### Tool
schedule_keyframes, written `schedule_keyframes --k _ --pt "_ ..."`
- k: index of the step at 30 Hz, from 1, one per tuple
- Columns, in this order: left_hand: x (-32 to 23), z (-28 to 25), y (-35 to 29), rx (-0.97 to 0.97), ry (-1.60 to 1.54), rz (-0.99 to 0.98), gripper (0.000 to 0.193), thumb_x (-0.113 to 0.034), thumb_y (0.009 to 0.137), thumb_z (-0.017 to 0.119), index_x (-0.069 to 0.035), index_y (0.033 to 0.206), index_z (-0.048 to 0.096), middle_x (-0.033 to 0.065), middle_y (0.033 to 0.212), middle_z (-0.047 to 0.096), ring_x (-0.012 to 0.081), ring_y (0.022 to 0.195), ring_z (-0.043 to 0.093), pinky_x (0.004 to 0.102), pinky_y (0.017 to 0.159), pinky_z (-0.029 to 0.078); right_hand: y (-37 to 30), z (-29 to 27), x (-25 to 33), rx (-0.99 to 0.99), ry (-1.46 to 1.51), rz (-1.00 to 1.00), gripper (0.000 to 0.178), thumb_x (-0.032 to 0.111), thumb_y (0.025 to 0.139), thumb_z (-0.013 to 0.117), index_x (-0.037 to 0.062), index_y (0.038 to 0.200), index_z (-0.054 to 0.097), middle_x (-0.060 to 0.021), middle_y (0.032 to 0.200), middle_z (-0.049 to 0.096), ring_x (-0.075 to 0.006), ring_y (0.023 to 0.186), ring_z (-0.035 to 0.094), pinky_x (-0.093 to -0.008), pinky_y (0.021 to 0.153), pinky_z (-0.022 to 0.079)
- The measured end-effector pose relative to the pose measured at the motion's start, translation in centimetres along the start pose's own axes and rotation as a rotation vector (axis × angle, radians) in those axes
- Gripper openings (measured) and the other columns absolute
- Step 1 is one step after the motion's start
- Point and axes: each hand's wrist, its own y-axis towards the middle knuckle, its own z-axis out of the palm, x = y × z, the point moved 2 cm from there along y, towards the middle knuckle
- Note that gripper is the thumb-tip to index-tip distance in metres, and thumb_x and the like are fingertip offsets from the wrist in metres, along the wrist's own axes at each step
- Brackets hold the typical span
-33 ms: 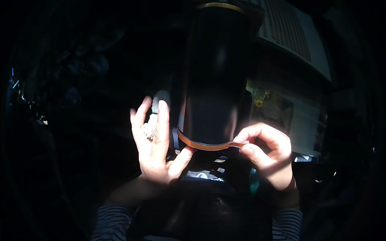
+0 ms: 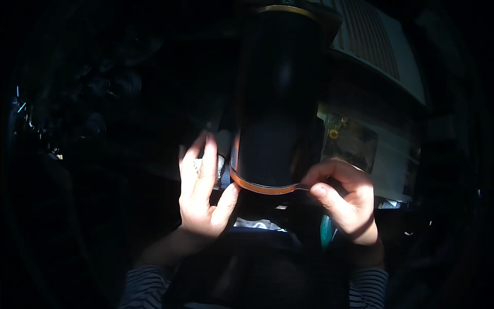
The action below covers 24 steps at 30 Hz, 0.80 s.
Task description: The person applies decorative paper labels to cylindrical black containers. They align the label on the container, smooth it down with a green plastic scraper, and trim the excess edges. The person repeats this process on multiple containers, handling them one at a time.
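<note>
A large dark cylinder (image 2: 278, 118) stretches away from me in the middle. Round its near edge runs a thin orange-brown strip (image 2: 265, 189). The strip's loose end, at the right, is pinched between thumb and forefinger of my right hand (image 2: 347, 198). My left hand (image 2: 200, 201) is beside the cylinder's near left side, fingers stretched out and thumb tip at the strip's left part. A whitish knitted piece (image 2: 220, 166) shows behind and between the left fingers; how it is worn or held is hidden.
To the right of the cylinder is a pale surface (image 2: 391, 170) with a dark picture panel (image 2: 352, 141) on it. A ribbed, striped panel (image 2: 368, 38) lies at the far right. A green object (image 2: 325, 232) hangs below my right hand. Much of the surroundings is too dark to make out.
My left thumb has drawn back leftward along the strip, and the left fingers have turned so less of the knitted piece shows. My right hand keeps its pinch almost in place.
</note>
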Motion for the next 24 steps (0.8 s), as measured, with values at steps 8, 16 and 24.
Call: schedule_keyframes --k 8,16,24 --pt "-1.4 0.4 -2.0 -0.119 0.619 0.426 0.063 -0.052 0.077 0.062 -0.046 0.133 0.034 0.0000 0.133 0.036 0.0109 0.110 0.050 0.0751 0.091 0.023 0.2 1.2 0.0 -0.012 0.032 0.041 0.012 0.004 0.088 0.052 -0.0030 0.089 0.061 -0.0060 0.076 0.059 -0.0108 0.070 0.056 -0.0215 0.064 0.046" --pt "-1.5 0.7 3.2 0.005 0.411 0.407 0.063 -0.037 0.072 0.071 -0.012 0.125 0.050 0.0174 0.131 0.037 0.0337 0.122 0.036 0.0682 0.100 0.009 0.3 1.3 0.6 -0.040 -0.068 0.005 0.011 0.008 0.082 0.062 -0.0016 0.088 0.063 -0.0072 0.076 0.061 -0.0127 0.070 0.059 -0.0233 0.062 0.047" --pt "0.7 -1.9 0.0 0.176 0.208 0.184 0.057 -0.020 0.080 0.065 0.006 0.126 0.043 0.0244 0.116 0.055 0.0406 0.114 0.050 0.0647 0.102 0.014 1.2 1.6 0.4 -0.007 0.035 -0.049 0.006 0.005 0.076 0.068 0.0017 0.078 0.063 -0.0004 0.068 0.058 -0.0043 0.056 0.049 -0.0166 0.052 0.037"
